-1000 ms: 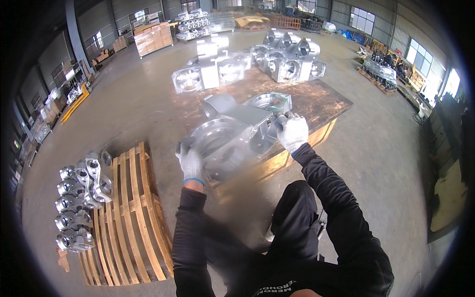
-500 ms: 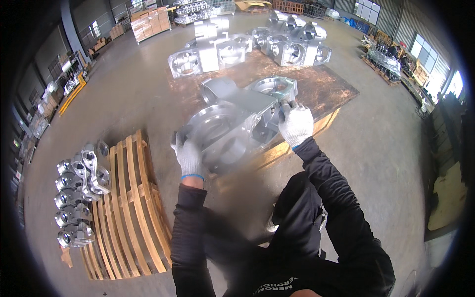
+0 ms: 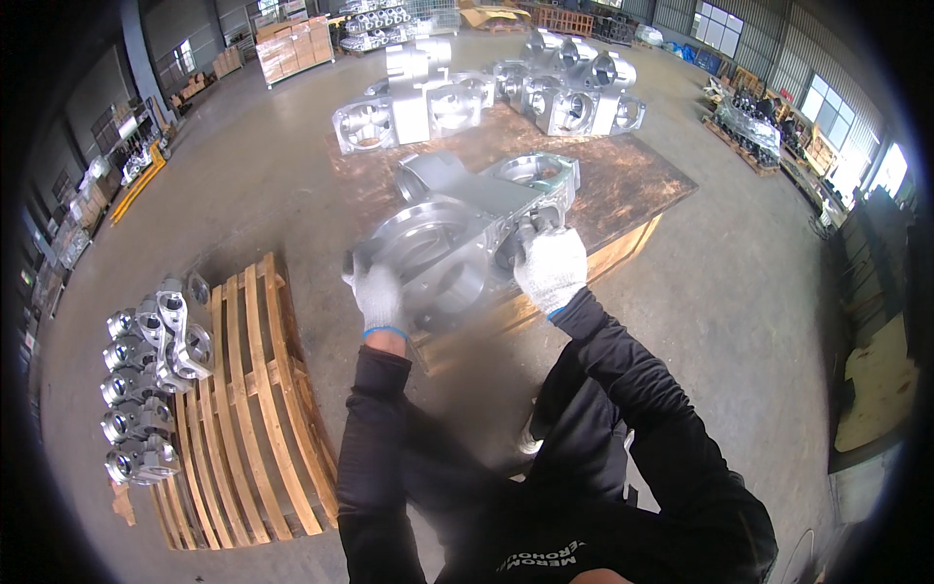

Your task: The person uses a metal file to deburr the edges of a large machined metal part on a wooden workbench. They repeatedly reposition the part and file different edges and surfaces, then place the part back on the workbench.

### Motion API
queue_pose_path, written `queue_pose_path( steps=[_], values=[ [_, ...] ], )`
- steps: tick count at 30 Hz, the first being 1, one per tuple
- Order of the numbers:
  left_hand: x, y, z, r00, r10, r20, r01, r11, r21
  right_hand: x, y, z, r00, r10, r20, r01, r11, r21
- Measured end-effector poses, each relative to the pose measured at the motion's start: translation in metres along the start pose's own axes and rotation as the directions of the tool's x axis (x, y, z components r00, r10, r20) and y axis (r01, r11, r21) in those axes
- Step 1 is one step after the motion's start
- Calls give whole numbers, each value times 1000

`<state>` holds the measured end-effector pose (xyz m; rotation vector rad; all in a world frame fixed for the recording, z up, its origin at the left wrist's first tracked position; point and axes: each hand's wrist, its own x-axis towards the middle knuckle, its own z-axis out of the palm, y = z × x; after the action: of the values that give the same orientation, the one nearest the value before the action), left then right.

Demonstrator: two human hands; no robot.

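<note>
A large silver metal casting point(image 3: 501, 200) with round bored openings lies near the front of a brown-topped wooden crate point(image 3: 632, 175). My left hand point(image 3: 377, 295), in a white knitted glove with grey fingertips, is closed round the casting's left edge. My right hand point(image 3: 552, 265), gloved the same way, has its fingers curled against the casting's near right side, by a bored opening. Whether a small thing sits between those right fingers is hidden. A hazy patch blurs the picture just below the casting.
More silver castings point(image 3: 409, 107) stand at the back of the crate, with another group point(image 3: 574, 92) to their right. On the left, smaller castings point(image 3: 141, 389) line a wooden pallet point(image 3: 248, 409). Wrapped goods point(image 3: 744, 131) sit on a pallet at the far right.
My right hand has slid left and down along the casting's near side, from its right end toward the middle. My left hand remains at the left edge, slightly shifted right.
</note>
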<state>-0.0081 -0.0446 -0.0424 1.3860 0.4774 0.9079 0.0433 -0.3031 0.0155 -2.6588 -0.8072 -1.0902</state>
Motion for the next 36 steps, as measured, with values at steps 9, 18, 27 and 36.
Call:
queue_pose_path(
  steps=[9,18,27,36],
  values=[
    [17,-27,-2,999,33,-30,-32,999,34,-9,-21,-26,984,171,53,-172,828,533],
    [23,-39,-2,998,-48,36,42,988,149,-18,-35,-14,995,82,-58,-66,968,242],
    [21,-35,-2,997,-68,36,63,989,132,-19,-40,-14,999,10,37,-12,997,72],
    [2,10,-18,955,-275,116,298,887,-352,-15,-57,-19,999,-29,44,33,996,-83]
  ],
)
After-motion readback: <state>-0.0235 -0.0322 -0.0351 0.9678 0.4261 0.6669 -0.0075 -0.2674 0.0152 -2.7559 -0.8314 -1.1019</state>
